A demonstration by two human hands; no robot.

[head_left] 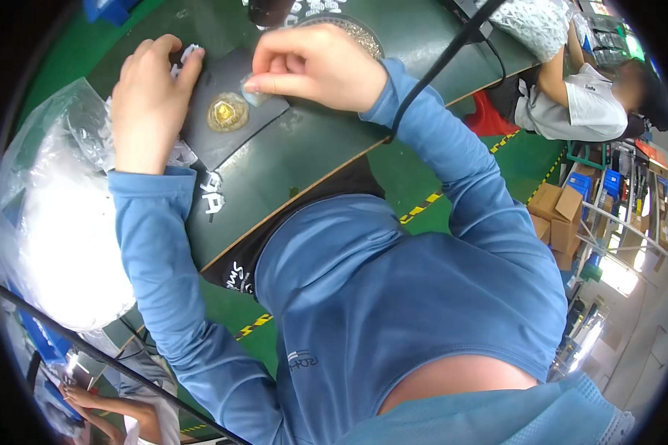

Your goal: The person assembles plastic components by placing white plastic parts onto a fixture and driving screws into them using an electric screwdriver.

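Observation:
My left hand rests at the left edge of a dark grey flat board on the green table. Its thumb and fingers close on a small white plastic piece. Over the board's right side, my right hand pinches a small pale blue, cloth-like piece between thumb and fingertips. Between the two hands, a round, translucent yellowish blob or shallow dish sits on the board; which it is I cannot tell. A few white plastic parts lie on the table near the board's lower corner.
A large clear plastic bag of white stuff stands at the left. A round tray of small pieces and a dark object are at the far side. A black cable crosses at right. Other people work nearby.

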